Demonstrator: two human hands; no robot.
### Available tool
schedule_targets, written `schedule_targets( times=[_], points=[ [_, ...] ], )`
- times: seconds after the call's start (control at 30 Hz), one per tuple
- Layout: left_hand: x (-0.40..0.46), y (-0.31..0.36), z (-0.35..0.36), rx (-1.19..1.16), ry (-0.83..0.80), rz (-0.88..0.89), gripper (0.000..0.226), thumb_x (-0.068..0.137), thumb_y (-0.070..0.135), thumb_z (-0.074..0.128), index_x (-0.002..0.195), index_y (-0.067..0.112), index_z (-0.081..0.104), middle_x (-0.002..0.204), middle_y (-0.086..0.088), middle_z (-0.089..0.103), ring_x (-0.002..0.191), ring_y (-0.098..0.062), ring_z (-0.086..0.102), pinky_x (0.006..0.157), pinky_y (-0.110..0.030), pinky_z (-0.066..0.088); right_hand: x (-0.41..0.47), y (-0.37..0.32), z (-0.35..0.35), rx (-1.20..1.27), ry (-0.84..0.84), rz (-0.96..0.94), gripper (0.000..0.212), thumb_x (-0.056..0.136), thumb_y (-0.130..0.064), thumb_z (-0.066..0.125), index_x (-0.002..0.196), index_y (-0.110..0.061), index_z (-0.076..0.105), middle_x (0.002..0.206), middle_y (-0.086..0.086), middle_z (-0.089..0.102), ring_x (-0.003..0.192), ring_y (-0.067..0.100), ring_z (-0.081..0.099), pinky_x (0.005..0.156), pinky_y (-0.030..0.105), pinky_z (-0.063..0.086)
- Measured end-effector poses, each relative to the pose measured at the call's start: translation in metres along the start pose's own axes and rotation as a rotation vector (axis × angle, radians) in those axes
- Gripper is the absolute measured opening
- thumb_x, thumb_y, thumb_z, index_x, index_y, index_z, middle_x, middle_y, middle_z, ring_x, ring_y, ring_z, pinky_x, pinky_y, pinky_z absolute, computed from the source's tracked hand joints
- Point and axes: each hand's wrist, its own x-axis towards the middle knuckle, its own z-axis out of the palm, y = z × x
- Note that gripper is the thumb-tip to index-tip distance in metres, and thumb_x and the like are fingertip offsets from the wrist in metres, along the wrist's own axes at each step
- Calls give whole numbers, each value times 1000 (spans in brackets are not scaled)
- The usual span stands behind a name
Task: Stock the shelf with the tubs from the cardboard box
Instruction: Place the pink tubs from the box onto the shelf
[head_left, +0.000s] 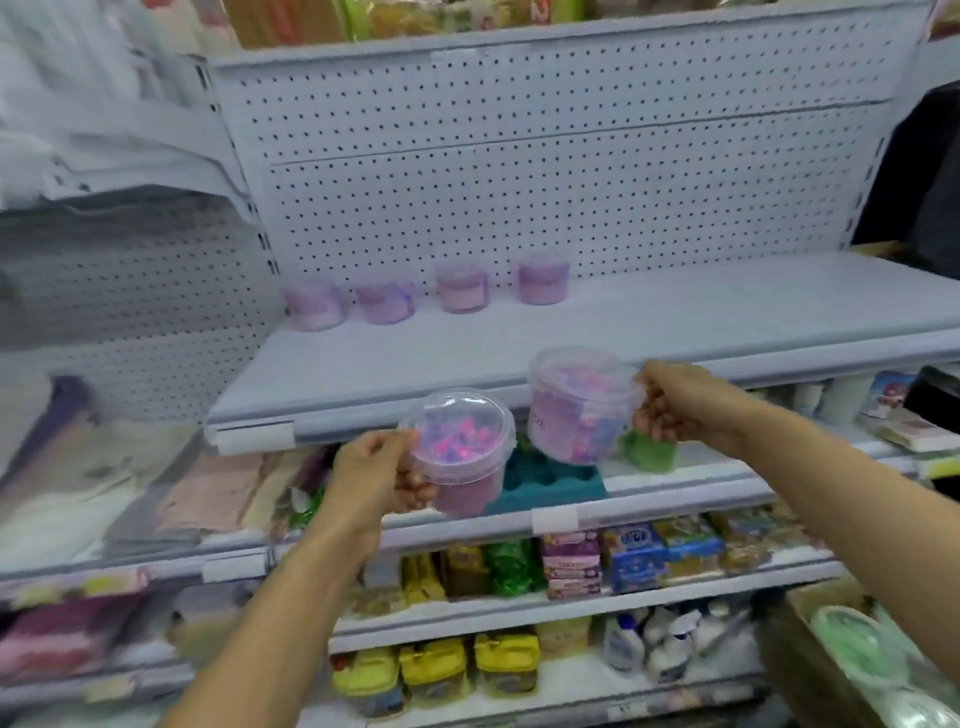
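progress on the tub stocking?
Done: four tubs stand along the back of the shelf. In hand: the left hand holds one tub, the right hand another, both short of the shelf. Left: placing these two; the box is only partly visible.

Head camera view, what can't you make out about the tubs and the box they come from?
- Labels on the four tubs at the shelf back: motion blur, unreadable.
- Cardboard box: cut off by the right and bottom edges, so the count of tubs left is hidden.
- Left hand grip on the left tub: fingertips hidden behind it.
- Right tub label: too blurred.
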Motion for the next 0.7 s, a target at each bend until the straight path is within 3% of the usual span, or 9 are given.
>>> schedule_targets(
  times=[0.2,0.57,0.7],
  points=[
    [41,43,-50,-72,128,73,10,95,14,55,93,4,58,58,-10,47,50,-22,52,47,-27,56,58,-73,61,-52,-66,-97,25,91,-29,44,76,-9,48,57,14,62,45,20,45,46,26,34],
    [120,68,-126,-159,315,107,11,95,14,55,89,6,59,58,-8,43,52,-22,53,53,-28,59,166,-121,153,-141,-157,-82,24,90,-28,45,76,-9,48,62,13,54,50,20,36,49,24,30],
    [141,69,-156,-193,358,101,12,93,14,57,89,2,59,61,-8,44,50,-18,51,52,-29,59,185,-134,184,-189,-120,-203,30,96,-30,46,99,-1,56,67,14,55,49,21,44,47,26,36]
  ],
)
